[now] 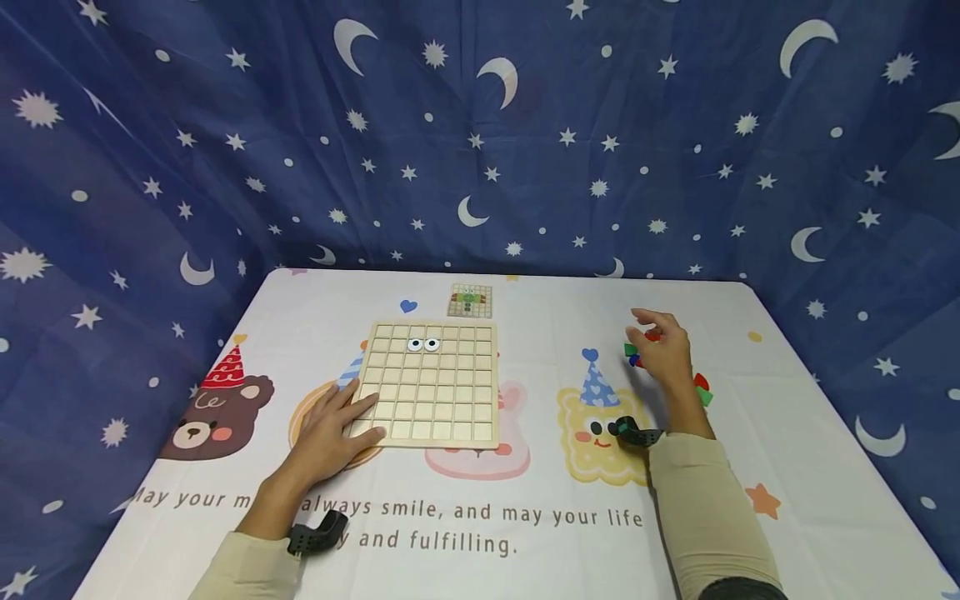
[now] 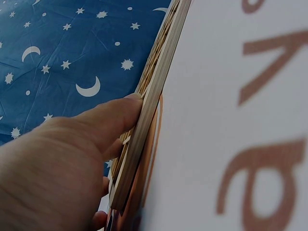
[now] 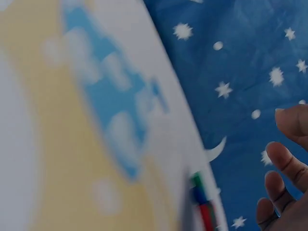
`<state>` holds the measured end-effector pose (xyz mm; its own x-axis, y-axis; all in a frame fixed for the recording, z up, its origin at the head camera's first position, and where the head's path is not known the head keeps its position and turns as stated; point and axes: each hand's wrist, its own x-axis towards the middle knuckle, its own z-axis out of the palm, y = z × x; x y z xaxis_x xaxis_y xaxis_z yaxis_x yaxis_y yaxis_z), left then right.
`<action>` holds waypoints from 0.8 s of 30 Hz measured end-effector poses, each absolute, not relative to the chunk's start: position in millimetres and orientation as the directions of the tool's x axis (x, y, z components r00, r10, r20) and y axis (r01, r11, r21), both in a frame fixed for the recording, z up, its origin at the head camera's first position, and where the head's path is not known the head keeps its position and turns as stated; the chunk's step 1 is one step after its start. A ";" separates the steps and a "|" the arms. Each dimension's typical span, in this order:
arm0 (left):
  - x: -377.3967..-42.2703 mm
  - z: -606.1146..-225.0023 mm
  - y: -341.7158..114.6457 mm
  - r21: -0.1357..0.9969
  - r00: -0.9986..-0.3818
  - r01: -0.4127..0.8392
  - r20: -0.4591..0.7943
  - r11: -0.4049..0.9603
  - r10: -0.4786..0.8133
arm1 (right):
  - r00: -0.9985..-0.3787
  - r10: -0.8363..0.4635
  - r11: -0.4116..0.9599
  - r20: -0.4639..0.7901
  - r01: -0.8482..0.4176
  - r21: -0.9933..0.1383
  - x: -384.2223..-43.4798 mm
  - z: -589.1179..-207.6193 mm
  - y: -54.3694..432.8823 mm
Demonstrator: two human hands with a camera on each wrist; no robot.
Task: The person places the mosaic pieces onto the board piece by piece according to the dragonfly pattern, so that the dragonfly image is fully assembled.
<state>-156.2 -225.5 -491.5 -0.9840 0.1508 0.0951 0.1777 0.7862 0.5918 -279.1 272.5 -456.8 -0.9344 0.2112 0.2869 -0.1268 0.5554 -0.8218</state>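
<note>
A wooden grid board (image 1: 435, 402) lies on the table, with two round eye pieces (image 1: 423, 344) in an upper row. My left hand (image 1: 330, 429) rests on its lower left corner, fingers spread; in the left wrist view the thumb (image 2: 118, 115) touches the board's edge (image 2: 144, 115). Farther right, my right hand (image 1: 663, 348) is raised over a small group of red, green and blue pieces (image 1: 631, 350), partly hidden behind it. The right wrist view shows the fingers (image 3: 284, 161) apart and loosely bent, with nothing seen between them.
A small picture card (image 1: 471, 301) with a coloured figure on a grid lies behind the board. More red and green pieces (image 1: 702, 389) lie right of my right wrist. The printed white tablecloth (image 1: 547, 550) meets a blue star-and-moon curtain (image 1: 540, 167) at the back.
</note>
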 end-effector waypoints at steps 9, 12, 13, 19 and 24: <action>-156.1 -491.7 -225.0 0.593 -0.983 0.184 0.102 0.784 0.153 | -0.957 0.163 0.706 0.240 -0.057 -0.705 -283.7 -482.7 277.9; -155.9 -491.5 -225.0 0.590 -0.983 0.184 0.100 0.786 0.155 | -0.968 0.141 0.743 0.210 -0.037 -0.668 -283.1 -486.0 279.0; -155.9 -491.6 -225.0 0.589 -0.983 0.183 0.099 0.787 0.155 | -0.971 0.130 0.757 0.201 -0.033 -0.653 -283.2 -486.9 279.3; -156.2 -492.2 -225.4 0.590 -0.984 0.178 0.095 0.787 0.151 | -0.986 0.092 0.824 0.142 -0.005 -0.566 -284.5 -489.7 277.5; -155.9 -492.3 -225.9 0.591 -0.984 0.179 0.092 0.787 0.155 | -0.987 0.128 0.830 0.101 0.051 -0.555 -284.2 -489.7 274.3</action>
